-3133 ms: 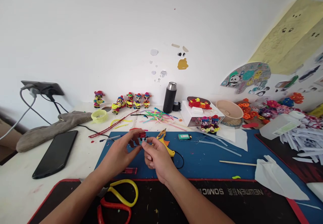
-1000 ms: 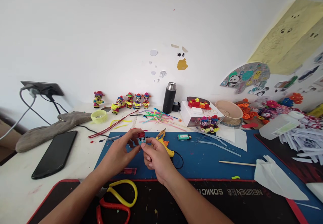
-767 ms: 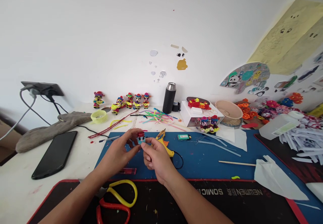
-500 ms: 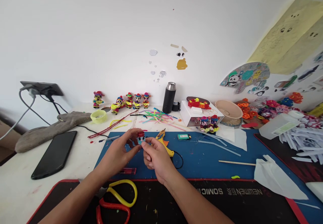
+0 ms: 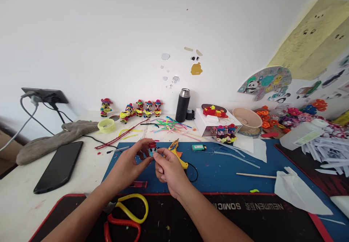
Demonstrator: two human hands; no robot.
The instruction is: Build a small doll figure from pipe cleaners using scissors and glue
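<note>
A small figurine (image 5: 152,149) with a red top and a light blue lower part is held up between my two hands over the blue mat (image 5: 218,176). My left hand (image 5: 136,158) curls round its left side, index finger at the top and thumb at the bottom. My right hand (image 5: 167,164) pinches its lower right side between thumb and fingers. Fingers cover part of the figurine. Just behind my right hand lies a yellow hot glue gun (image 5: 177,154). Scissors with one yellow and one red handle (image 5: 133,207) lie nearer me, partly under my left forearm.
Several finished-looking figurines (image 5: 131,112) stand along the wall. Colourful pipe cleaners (image 5: 171,125), a black thermos (image 5: 183,105) and a white box (image 5: 201,124) are at the back. A phone (image 5: 58,167) lies left. A stick (image 5: 256,175), tissue (image 5: 300,191) and plastic bottle (image 5: 302,134) are right.
The figurine has turned slightly between my fingers since the earliest frame, so more of its light blue part shows. Both hands stay in nearly the same place.
</note>
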